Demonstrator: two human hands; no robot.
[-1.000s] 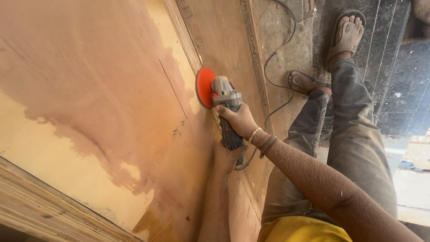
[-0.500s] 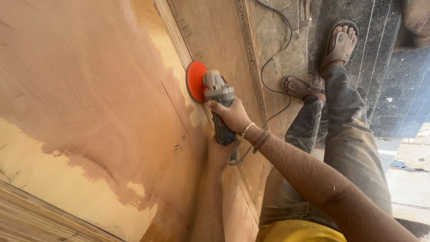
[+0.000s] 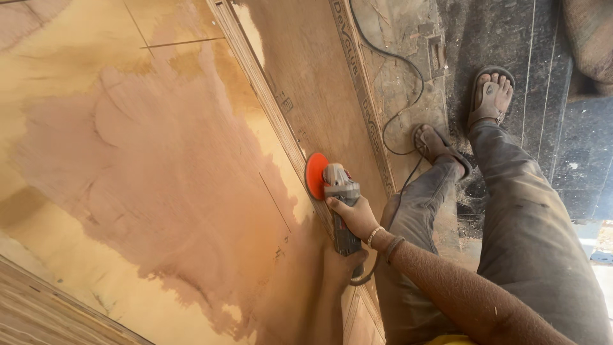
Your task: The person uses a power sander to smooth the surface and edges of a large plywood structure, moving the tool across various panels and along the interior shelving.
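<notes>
Yellow cloth: a bright strip (image 3: 450, 339) at the bottom edge, nearest you, too cropped to identify.
Right hand: your right hand (image 3: 355, 217) is wrapped around the grinder's body, likely to keep the disc flat on the wood.
Left hand: your left hand (image 3: 340, 267) lies lower along the tool's tail; whether it grips or only steadies, you cannot tell.
Grinder: the grey angle grinder (image 3: 340, 203) sits at the panel's edge, its round orange disc (image 3: 315, 176) against the face.
Panel: the plywood sheet (image 3: 147, 166) is smooth, reddish with pale yellow patches, layered at the edge.
Cable: a thin black cord (image 3: 397, 108) loops over the dusty floor.
Feet: two sandalled feet (image 3: 490, 96) braced beyond.
</notes>
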